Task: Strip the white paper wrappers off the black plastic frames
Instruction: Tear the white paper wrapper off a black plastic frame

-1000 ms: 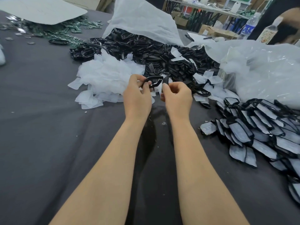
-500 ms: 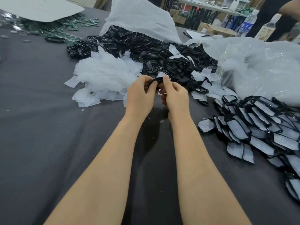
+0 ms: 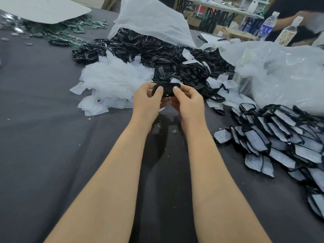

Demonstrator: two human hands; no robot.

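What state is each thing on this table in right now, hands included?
left hand: gripping one end of the frame, thumb on top
right hand: gripping the other end
frame: held above the table, mostly bare black
wrapper pile: stripped off, heaped loose
black frame pile: unwrapped, partly under a white bag
wrapped frames: still in paper, overlapping in a heap
water bottle: upright, capped
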